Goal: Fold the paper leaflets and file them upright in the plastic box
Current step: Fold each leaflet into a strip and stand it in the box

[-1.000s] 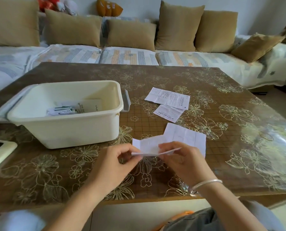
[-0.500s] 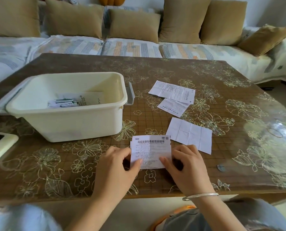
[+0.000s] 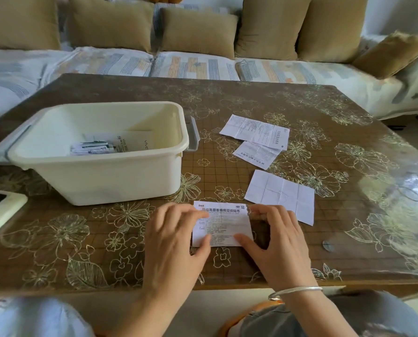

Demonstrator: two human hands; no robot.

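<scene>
A folded white leaflet with a printed blue heading lies flat on the table near the front edge. My left hand presses its left side with straight fingers. My right hand touches its right edge, thumb on the lower corner and fingertips at the upper corner. The cream plastic box stands to the left behind my hands, with folded leaflets and a white booklet lying inside. Three unfolded leaflets lie on the table to the right: a blank creased one, a small printed one and a larger printed one.
A phone in a pale case lies at the table's left edge. The brown table has a floral cover. A sofa with tan cushions runs along the far side. A bracelet circles my right wrist.
The leaflet was held above the table a second ago; it now lies flat under both hands. My fingers have slid up along its side edges.
</scene>
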